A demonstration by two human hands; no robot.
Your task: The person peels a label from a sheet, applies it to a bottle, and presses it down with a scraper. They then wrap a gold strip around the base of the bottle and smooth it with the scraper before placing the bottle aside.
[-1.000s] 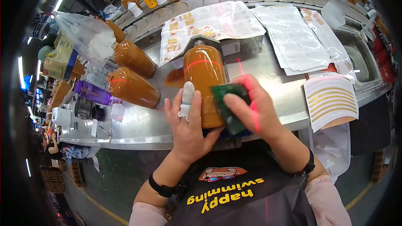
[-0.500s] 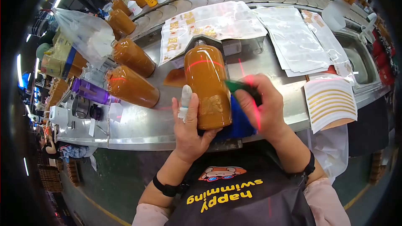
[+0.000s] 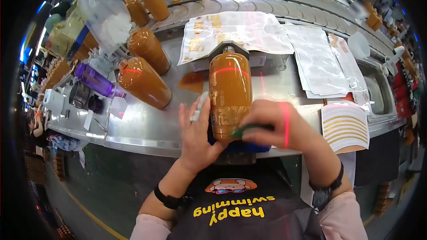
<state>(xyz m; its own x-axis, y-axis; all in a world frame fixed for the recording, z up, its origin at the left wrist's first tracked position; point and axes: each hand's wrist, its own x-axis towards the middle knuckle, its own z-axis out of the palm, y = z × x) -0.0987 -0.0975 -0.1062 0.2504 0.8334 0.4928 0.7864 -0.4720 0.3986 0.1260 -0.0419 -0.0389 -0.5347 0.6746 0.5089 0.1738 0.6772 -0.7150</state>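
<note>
A glossy brown bottle (image 3: 231, 93) with raised decoration lies on a dark cradle (image 3: 228, 46), its neck pointing away from me. My left hand (image 3: 195, 135) grips its lower left side, near the base. One finger of that hand wears a white wrapping (image 3: 200, 106). In my right hand (image 3: 282, 124) is a flat green scraper (image 3: 249, 129), its edge against the bottle's lower right side. Part of the scraper is hidden by my fingers, which are slightly blurred. Blue cloth (image 3: 251, 147) shows beneath the bottle's base.
Two more brown bottles (image 3: 144, 83) lie to the left, near a purple bottle (image 3: 93, 80). Printed transfer sheets (image 3: 240, 31) and white sheets (image 3: 318, 64) cover the back of the bench. Gold-striped sheets (image 3: 344, 126) sit right, before a sink (image 3: 380, 91). A conveyor (image 3: 267, 9) runs behind.
My right hand and the scraper have moved down along the bottle toward its base. The bottle appears turned slightly, showing more raised decoration. The camera view has shifted.
</note>
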